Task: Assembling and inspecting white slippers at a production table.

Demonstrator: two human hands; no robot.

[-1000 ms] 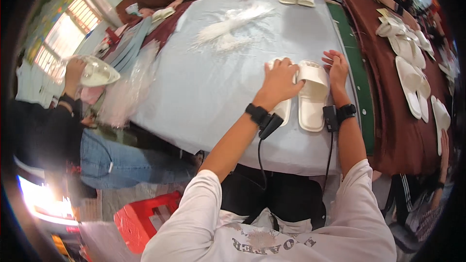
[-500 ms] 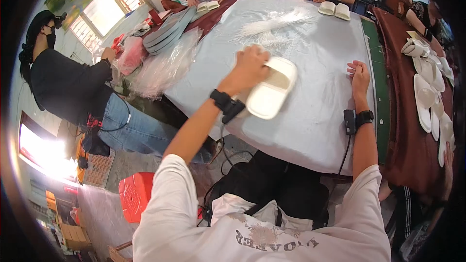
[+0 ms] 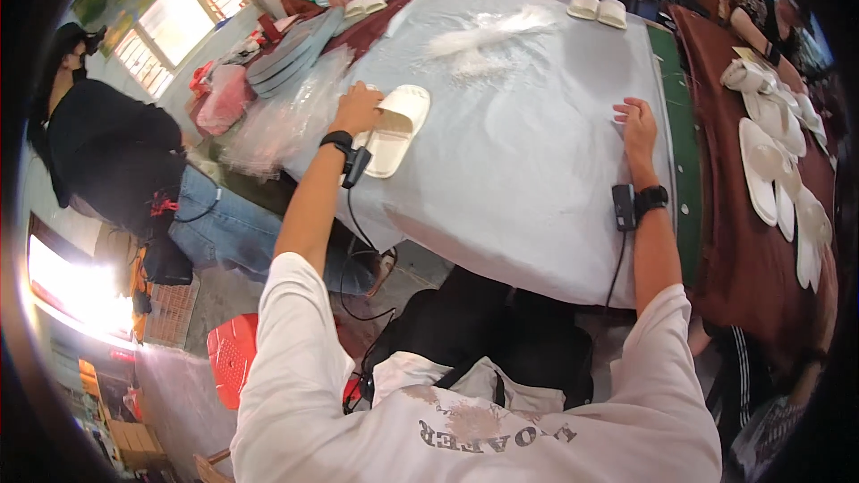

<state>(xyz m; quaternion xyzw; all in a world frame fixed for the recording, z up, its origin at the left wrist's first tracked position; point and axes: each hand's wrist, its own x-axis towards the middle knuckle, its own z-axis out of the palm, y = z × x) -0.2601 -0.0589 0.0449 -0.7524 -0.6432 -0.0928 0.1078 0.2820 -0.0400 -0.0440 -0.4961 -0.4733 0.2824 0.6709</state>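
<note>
So, left hand (image 3: 360, 107) is on the slippers (image 3: 395, 131) near the worktop's (image 3: 510, 188) left edge, hard to say if gripping; right hand (image 3: 637, 121) is loose and empty, fingers apart, near the right edge. Looks like placing; next probably calls for a clean release. Worktop's pale, wrinkly, strands (image 3: 497, 31) toward the far edge, stool (image 3: 231, 360) and window (image 3: 179, 22) beyond the left.

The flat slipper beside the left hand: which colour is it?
Creamy white slipper, best seen in head view.
</note>
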